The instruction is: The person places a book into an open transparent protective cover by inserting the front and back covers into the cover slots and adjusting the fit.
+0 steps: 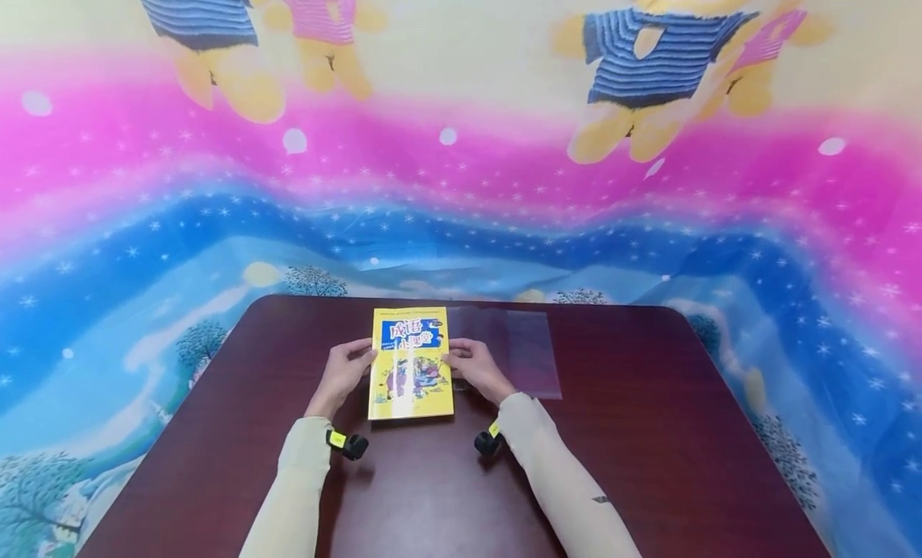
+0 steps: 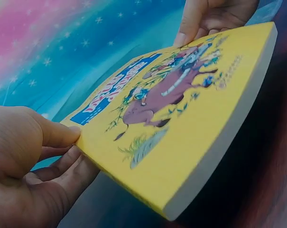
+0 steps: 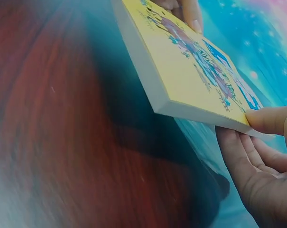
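Note:
A yellow paperback book (image 1: 412, 382) with a blue title panel and a cartoon drawing is held up off the table between both hands. The left hand (image 1: 347, 372) pinches its left edge, thumb on the cover and fingers beneath, as the left wrist view shows the left hand (image 2: 43, 161) close up. On the opposite edge the right hand (image 1: 477, 367) grips the same way; in the right wrist view the right hand's (image 3: 262, 161) thumb presses the cover while its fingers support the underside. Behind the right hand a clear plastic sleeve (image 1: 529, 354) lies flat on the table.
The dark reddish-brown table (image 1: 634, 430) has rounded far corners. Around it hangs a printed cloth backdrop (image 1: 461, 182) with bears, snowflakes and trees, reaching down to the table's far edge. A black wrist camera (image 1: 353, 446) is strapped at each sleeve cuff.

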Available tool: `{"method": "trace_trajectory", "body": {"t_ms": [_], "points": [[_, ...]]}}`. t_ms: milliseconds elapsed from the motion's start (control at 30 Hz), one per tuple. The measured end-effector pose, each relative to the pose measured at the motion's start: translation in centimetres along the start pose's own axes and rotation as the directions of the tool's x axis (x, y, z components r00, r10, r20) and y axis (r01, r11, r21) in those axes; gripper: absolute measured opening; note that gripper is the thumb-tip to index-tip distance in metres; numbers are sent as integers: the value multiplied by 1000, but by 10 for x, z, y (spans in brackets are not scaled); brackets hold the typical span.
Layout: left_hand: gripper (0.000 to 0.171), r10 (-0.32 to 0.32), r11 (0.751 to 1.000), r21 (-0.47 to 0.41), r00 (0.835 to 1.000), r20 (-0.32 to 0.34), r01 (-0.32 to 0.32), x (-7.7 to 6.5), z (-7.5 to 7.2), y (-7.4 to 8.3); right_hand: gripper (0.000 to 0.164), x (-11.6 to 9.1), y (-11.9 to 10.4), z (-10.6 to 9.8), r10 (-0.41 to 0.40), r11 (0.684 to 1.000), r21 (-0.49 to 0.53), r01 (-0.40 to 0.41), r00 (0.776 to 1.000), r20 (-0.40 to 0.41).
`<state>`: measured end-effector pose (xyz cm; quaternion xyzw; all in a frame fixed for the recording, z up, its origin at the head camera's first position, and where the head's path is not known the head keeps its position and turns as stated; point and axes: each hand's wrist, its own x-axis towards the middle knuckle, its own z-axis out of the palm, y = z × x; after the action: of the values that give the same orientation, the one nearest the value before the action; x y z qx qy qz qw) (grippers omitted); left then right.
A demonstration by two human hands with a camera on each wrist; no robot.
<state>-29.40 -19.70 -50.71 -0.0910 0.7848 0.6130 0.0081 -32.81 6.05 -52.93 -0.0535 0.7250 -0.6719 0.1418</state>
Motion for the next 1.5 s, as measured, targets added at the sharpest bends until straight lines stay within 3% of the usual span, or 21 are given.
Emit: {"method": "trace_trajectory", "body": {"t_ms": [233, 400, 833, 1067, 1233, 1500], "points": [[46, 52, 999, 15, 998, 33, -52, 5, 20, 7, 40, -2, 2, -19, 1, 1000, -6, -2, 999, -54], [47, 79, 997, -22, 996, 50, -78, 7, 36, 12, 40, -5, 2, -34, -9, 1000, -20, 7, 994, -105], [47, 64, 998, -25, 997, 51, -63, 9, 79, 20, 44, -12, 0, -76, 23, 996, -83, -36, 989, -147], [45, 95, 995, -15, 995, 31, -95, 11, 102, 30, 46, -15, -2, -100, 26, 991, -124, -50, 982, -188], [43, 140, 990, -6, 989, 46, -140, 12, 119, 31, 49, -18, 0, -113, -1, 990, -139, -30, 976, -217], [51, 215, 975, 16, 965, 149, -220, 10, 145, 27, 51, -24, 3, -133, -29, 987, -161, -13, 967, -255]]}}
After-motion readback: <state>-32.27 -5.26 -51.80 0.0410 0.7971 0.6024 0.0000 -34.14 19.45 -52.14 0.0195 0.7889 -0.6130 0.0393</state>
